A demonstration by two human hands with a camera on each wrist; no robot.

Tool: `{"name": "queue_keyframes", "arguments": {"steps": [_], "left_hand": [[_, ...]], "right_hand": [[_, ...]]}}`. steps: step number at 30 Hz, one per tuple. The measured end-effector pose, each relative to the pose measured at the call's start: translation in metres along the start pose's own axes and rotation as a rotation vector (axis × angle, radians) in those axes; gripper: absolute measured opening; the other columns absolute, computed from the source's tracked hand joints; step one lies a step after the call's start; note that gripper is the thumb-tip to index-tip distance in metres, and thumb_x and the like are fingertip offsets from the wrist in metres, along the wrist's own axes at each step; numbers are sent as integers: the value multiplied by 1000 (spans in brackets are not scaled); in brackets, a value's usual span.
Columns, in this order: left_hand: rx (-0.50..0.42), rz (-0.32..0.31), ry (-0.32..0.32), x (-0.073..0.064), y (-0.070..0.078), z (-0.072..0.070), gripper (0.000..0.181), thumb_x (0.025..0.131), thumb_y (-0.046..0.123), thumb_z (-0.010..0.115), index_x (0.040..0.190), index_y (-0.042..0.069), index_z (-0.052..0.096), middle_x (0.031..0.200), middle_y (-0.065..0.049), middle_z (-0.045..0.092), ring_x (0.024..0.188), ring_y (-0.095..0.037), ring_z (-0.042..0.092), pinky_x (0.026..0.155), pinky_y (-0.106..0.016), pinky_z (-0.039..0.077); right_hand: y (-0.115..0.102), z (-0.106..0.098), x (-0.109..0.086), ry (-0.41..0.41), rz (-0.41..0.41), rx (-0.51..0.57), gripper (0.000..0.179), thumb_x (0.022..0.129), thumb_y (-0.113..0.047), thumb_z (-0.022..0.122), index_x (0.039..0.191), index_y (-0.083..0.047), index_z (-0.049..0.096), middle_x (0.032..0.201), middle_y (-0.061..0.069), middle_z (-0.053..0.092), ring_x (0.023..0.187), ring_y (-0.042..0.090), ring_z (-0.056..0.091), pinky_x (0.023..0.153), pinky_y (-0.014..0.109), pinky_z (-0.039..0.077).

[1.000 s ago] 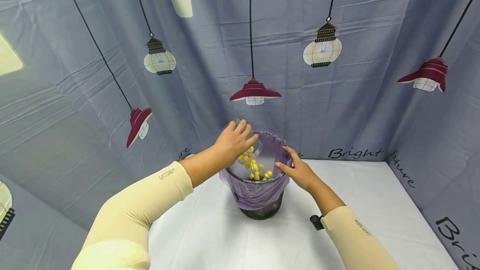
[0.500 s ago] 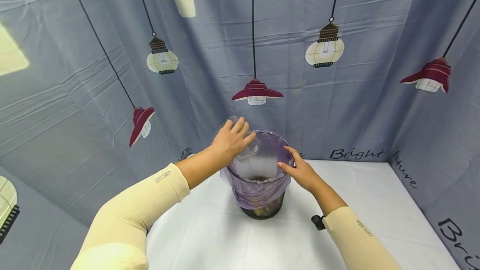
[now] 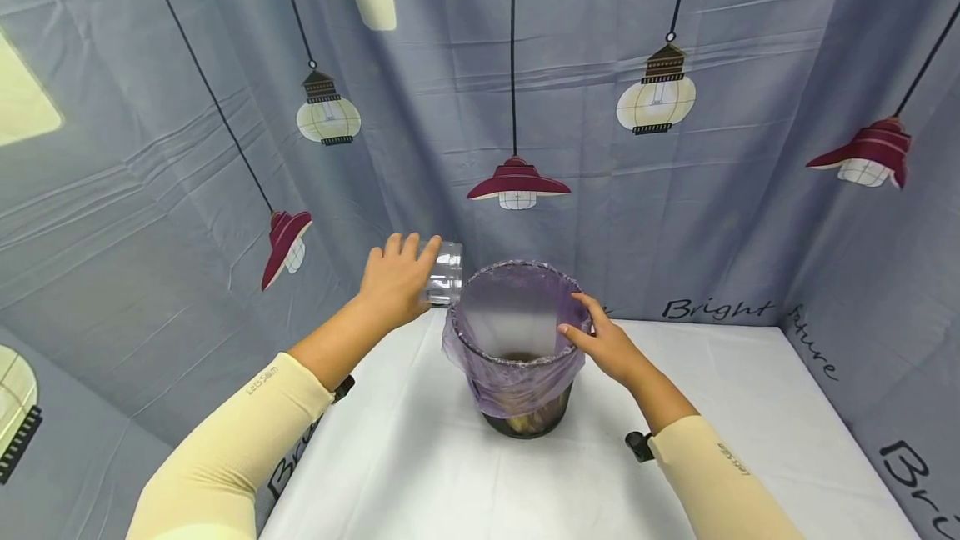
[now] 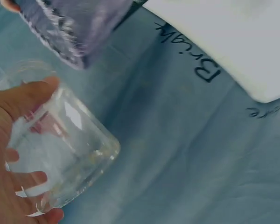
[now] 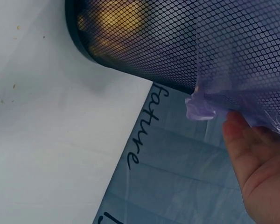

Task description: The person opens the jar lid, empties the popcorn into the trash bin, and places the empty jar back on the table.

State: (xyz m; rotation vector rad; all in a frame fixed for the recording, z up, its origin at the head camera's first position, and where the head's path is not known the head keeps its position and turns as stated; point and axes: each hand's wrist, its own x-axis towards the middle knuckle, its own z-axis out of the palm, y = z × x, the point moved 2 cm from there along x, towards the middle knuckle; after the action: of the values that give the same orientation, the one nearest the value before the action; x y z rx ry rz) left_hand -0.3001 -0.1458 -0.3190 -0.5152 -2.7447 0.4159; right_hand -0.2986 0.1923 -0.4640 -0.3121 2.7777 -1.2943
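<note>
My left hand (image 3: 393, 277) grips a clear jar (image 3: 447, 273), tipped on its side just left of the bin's rim. In the left wrist view the jar (image 4: 86, 135) looks see-through, with the thumb and fingers around its wall. A dark mesh trash can (image 3: 536, 421) stands upright on the white table, lined with a thin purple bag (image 3: 517, 390) folded over its rim. At the can's right rim, my right hand (image 3: 609, 348) holds on, thumb and fingers at the bag-covered edge. Blurred yellow things (image 5: 119, 21) show through the mesh in the right wrist view.
The white table (image 3: 697, 407) ends at a grey-blue curtain (image 3: 420, 107) printed with lamps and lettering, which hangs behind and at both sides. Tiny crumbs (image 5: 14, 87) lie on the tabletop near the can.
Yellow pieces fell from the jar into the can a second ago. The left hand has since moved left with the jar, out from over the opening. The right hand stays at the rim.
</note>
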Motion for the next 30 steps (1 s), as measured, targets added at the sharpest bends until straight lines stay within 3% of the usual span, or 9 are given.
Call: {"name": "queue_keyframes", "arguments": {"steps": [7,13,16,21,27,30], "left_hand": [[-223,-204,26,-38,-29,39,114,68,59,84,153,5,30,142,-22,50,124,-45,50,92,-62,45],[-405,-297,127,-81,-31,84,111,63,54,89,145,-1,38,130,-24,59,110,-46,60,83,-62,50],[-507,-356,138,-108,-20,111,111,61,51,91,143,1,38,125,-24,61,106,-45,62,81,-61,51],[-702,-447,72,-149,11,148,112,60,52,92,145,4,35,127,-23,60,109,-41,63,82,-59,53],[-940,-464,19,-172,48,173,116,60,57,91,147,7,33,139,-19,55,122,-38,58,95,-59,50],[-1014,-435,-14,-181,64,179,120,60,63,88,148,6,30,140,-20,54,124,-39,56,97,-59,48]], "right_hand": [[2,3,2,-9,8,-6,76,98,-57,50,159,-31,13,162,25,18,138,58,31,101,75,33],[1,6,1,-9,3,9,75,98,-55,51,159,-30,14,162,26,19,138,57,31,102,75,33],[1,9,1,-14,-4,17,76,98,-56,51,159,-30,14,162,26,19,138,57,32,102,74,34],[1,6,2,-6,-15,11,77,98,-57,50,159,-29,13,162,26,18,137,57,32,102,74,34],[3,-1,3,17,-18,13,78,98,-58,50,159,-28,13,162,27,18,137,58,32,102,74,34],[2,0,4,5,-19,19,79,97,-59,50,159,-28,13,162,26,18,138,57,31,102,74,34]]}}
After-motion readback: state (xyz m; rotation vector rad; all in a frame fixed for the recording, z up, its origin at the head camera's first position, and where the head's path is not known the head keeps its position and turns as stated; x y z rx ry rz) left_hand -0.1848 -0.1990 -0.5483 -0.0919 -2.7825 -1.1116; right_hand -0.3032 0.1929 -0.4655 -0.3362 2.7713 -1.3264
